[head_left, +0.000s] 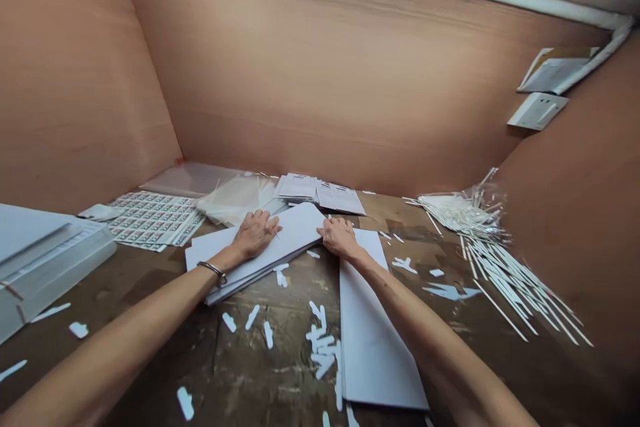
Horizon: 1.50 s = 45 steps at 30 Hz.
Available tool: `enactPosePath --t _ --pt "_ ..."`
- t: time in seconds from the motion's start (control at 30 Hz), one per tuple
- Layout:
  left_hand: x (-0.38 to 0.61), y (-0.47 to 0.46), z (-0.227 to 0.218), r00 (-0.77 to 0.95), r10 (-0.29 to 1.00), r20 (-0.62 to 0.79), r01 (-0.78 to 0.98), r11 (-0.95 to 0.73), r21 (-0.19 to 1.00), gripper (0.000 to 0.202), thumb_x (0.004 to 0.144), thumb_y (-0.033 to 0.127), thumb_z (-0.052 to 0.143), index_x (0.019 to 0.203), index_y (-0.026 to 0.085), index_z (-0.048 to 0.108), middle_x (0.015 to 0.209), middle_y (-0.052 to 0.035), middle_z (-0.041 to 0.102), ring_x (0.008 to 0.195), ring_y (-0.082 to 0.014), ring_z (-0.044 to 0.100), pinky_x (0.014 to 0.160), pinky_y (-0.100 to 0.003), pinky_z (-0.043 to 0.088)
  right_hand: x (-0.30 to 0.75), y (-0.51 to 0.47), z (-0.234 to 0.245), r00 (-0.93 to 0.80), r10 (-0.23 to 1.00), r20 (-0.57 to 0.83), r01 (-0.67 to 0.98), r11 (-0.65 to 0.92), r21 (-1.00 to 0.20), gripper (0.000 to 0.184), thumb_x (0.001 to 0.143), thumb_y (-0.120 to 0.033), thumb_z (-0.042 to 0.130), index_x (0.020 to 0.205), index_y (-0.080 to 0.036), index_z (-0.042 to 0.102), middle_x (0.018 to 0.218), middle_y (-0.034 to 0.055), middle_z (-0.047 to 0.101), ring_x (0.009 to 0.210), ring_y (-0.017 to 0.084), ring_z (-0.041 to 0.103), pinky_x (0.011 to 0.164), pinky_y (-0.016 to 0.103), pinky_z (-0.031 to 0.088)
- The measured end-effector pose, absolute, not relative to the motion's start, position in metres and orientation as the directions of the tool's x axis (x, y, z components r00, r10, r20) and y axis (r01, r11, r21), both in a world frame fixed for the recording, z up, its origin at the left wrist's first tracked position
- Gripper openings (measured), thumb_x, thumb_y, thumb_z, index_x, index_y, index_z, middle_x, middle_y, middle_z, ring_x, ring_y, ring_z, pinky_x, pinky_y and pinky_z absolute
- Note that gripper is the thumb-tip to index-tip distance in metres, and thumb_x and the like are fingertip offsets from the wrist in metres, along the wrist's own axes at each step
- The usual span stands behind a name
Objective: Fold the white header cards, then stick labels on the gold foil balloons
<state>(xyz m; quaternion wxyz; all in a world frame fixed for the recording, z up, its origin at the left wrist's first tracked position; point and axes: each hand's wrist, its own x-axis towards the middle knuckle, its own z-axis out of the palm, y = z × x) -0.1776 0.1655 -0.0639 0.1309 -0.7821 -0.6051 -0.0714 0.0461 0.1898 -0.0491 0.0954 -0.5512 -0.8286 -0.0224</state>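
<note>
On the brown surface (265, 387), steady the unevenly layered white sheets (299, 223), centrally placed, beneath the curled left hand (257, 233) (grip unclear), pinching their right end with the right hand (339, 237), pressing lightly to avoid bending corners.

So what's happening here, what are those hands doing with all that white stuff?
A person is handling a slanted stack of white sheets. The left hand rests on top, and the right hand is at the stack's far right corner. A second white pile lies partly behind the right forearm. Small white scraps are scattered around, with thin white sticks over to the right.
</note>
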Motion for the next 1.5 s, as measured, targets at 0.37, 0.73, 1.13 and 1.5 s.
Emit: enactPosePath --t 0.37,0.73,1.13,1.5 --pt "-0.101 0.113 -0.020 0.398 0.809 0.432 0.908 -0.415 -0.059 0.042 0.085 0.043 0.037 0.099 0.007 0.054 0.109 -0.0190 0.050 0.104 -0.0286 0.042 0.085 -0.042 0.031 0.204 0.008 -0.028 -0.553 0.791 0.261 0.725 0.611 -0.317 0.024 0.083 -0.032 0.048 0.099 -0.018 0.060 0.106 0.0085 0.058 0.100 0.020 0.049 0.085 0.033 0.039" --pt "-0.020 -0.003 -0.047 0.779 0.624 0.058 0.601 -0.770 0.214 0.063 0.070 0.058 0.052 0.108 0.008 0.050 0.119 -0.0190 0.047 0.114 -0.0305 0.039 0.094 -0.040 0.032 0.214 -0.034 -0.053 -0.643 0.713 0.280 0.694 0.697 -0.181 0.024 0.073 -0.026 0.062 0.094 -0.015 0.057 0.106 0.0094 0.056 0.104 0.023 0.046 0.089 0.037 0.040" --pt "-0.018 0.012 -0.030 0.797 0.604 0.009 0.579 -0.768 0.274 0.034 0.075 0.048 0.051 0.074 0.015 0.056 0.085 -0.0060 0.057 0.071 -0.0173 0.053 0.061 -0.025 0.036 0.212 -0.031 -0.040 -0.676 0.687 0.268 0.674 0.723 -0.155 0.016 0.080 -0.025 0.052 0.093 -0.015 0.056 0.099 0.0082 0.058 0.096 0.021 0.048 0.085 0.036 0.040" --pt "-0.024 0.030 -0.014 0.140 0.989 0.053 0.291 -0.092 0.952 0.046 0.069 0.058 0.052 0.080 0.014 0.054 0.074 -0.0060 0.058 0.066 -0.0189 0.057 0.056 -0.028 0.044 0.210 -0.010 -0.020 -0.601 0.565 0.564 0.639 0.765 -0.086 0.023 0.080 -0.003 0.038 0.095 -0.012 0.054 0.091 0.0106 0.060 0.089 0.019 0.053 0.074 0.033 0.046"
